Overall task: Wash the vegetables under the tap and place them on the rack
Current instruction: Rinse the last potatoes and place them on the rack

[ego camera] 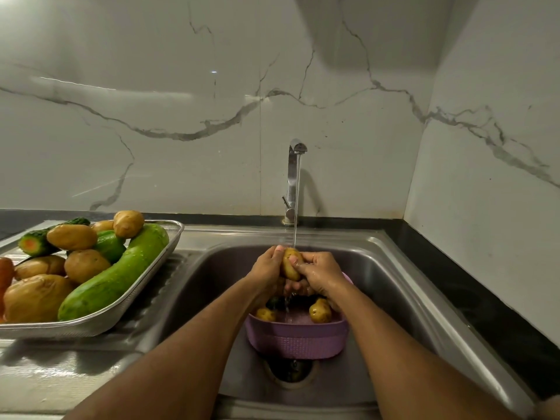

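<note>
Potato (291, 263) clamped between left hand (268, 268) and right hand (319, 272) fingers under the tap (293, 180) stream; best turned in the grip so water reaches every side before going to the rack (145, 286).

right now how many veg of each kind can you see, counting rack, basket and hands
Potatoes: 9 (6 on the rack, 2 in the purple basket, 1 gripped by the left hand and right hand)
Green vegetables: 3, all on the rack
Carrot: 1, at the rack's left edge
Total: 13 visible; the hands hide part of the basket.
</note>
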`<action>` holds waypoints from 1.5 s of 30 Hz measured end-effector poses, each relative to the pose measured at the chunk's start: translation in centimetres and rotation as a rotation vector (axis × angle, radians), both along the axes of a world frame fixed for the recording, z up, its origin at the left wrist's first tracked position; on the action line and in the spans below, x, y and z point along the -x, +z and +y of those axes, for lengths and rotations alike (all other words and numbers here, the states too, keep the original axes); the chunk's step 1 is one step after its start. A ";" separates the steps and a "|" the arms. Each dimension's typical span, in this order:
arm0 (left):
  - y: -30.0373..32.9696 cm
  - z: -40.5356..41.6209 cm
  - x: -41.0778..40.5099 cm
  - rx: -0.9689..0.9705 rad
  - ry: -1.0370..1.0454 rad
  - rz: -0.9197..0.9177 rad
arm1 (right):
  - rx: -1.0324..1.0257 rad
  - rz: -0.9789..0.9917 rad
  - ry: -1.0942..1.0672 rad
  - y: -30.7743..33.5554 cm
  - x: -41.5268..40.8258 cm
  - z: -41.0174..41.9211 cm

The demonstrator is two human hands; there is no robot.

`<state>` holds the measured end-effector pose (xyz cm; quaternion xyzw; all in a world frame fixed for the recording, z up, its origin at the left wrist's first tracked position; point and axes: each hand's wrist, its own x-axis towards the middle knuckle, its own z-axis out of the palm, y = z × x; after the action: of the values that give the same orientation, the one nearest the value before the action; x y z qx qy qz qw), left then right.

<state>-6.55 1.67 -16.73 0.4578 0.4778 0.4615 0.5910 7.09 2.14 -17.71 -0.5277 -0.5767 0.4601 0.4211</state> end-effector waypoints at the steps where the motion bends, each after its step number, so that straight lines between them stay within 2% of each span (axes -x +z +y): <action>1: 0.2 -0.2 0.0 0.007 -0.049 -0.031 | -0.003 0.016 -0.028 -0.1 -0.2 0.2; 5: 0.5 -0.5 -0.1 -0.017 -0.155 -0.020 | 0.000 0.055 -0.057 -0.2 -0.7 0.4; 7: 0.2 -0.3 -0.6 -0.072 -0.057 0.046 | 0.017 0.083 -0.032 0.1 -0.5 0.2; 10: -0.4 0.2 -1.2 -0.119 0.180 0.094 | -0.013 0.001 -0.020 0.7 0.1 0.0; 16: -0.4 0.1 -1.0 0.036 0.287 -0.018 | 0.030 0.057 0.041 0.6 0.0 -0.4; 25: 0.0 0.2 -0.1 0.038 -0.023 -0.116 | 0.035 0.149 -0.059 0.1 -0.7 0.1; 33: -0.3 0.5 0.0 0.019 -0.116 -0.109 | 0.076 0.162 -0.117 0.0 -0.5 0.4; 37: -0.5 0.5 0.1 -0.014 -0.164 -0.047 | 0.127 0.201 -0.144 0.4 -0.7 0.0; 40: -0.9 0.5 -0.3 -0.107 -0.057 0.124 | 0.151 0.176 -0.140 0.2 -0.4 0.0; 43: -2.0 1.0 -0.7 -0.241 0.064 0.358 | 0.079 -0.026 -0.144 -0.1 0.1 0.4; 45: -2.4 1.1 -0.7 -0.260 0.082 0.427 | -0.025 -0.194 -0.135 -0.2 0.2 0.7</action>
<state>-5.82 2.74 -19.17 0.5973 0.5464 0.4356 0.3937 6.88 2.81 -17.92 -0.6020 -0.5836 0.3703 0.3998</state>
